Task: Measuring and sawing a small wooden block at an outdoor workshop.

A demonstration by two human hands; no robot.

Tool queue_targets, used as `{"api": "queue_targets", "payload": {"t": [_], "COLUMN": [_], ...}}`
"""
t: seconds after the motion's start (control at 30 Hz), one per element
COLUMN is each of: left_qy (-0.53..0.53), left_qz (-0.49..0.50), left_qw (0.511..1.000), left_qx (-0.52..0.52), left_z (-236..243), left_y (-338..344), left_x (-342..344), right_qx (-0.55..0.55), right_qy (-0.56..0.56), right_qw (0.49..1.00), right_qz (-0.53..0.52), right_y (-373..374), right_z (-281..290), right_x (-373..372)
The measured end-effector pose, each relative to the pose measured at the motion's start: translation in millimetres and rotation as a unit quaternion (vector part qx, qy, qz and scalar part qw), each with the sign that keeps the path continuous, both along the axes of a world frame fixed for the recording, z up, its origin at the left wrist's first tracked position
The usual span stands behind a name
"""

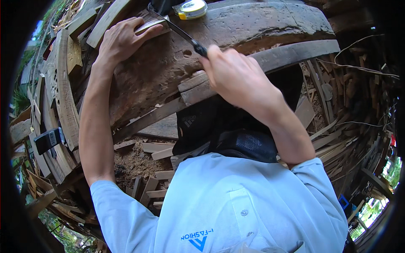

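At the upper left of the workbench, my left hand (121,41) presses down on a small piece of wood (152,21), its thumb along the near side. My right hand (238,76) is closed around the black handle of a long, thin-bladed tool (182,33). Its dark blade slants up and left to the wood beside my left fingers. Seen nearly edge-on, the blade shows no teeth, so I cannot tell saw from knife. Both hands are over a thick, worn wooden slab (261,23) with a round hole in it.
A yellow and white tape measure (192,9) rests on the slab beyond the blade. Planks and offcuts (67,80) crowd the left, where a small dark device (47,141) sits. Thin wood strips (337,147) pile up at right. Sawdust and scraps (135,162) cover the ground below.
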State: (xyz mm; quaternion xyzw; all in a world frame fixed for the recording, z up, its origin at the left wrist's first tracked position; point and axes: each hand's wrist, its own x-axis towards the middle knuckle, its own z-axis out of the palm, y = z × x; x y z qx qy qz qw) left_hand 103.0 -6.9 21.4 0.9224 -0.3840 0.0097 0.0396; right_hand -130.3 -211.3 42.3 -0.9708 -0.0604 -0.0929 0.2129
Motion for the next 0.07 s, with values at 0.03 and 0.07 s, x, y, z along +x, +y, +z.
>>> {"api": "queue_targets", "payload": {"t": [0.03,0.07], "left_qy": [0.015,0.033], "left_qz": [-0.002,-0.004], "left_qw": [1.000,0.999], "left_qx": [-0.004,-0.006], "left_z": [-1.3,-0.4], "left_y": [1.0,2.0], "left_x": [3.1,0.5], "right_qx": [-0.001,-0.002], "right_qy": [0.184,0.363], "right_qw": [0.982,0.928], "right_qz": [-0.044,-0.086], "right_y": [-2.9,-1.4], "right_z": [9.7,42.8], "right_x": [1.0,7.2]}}
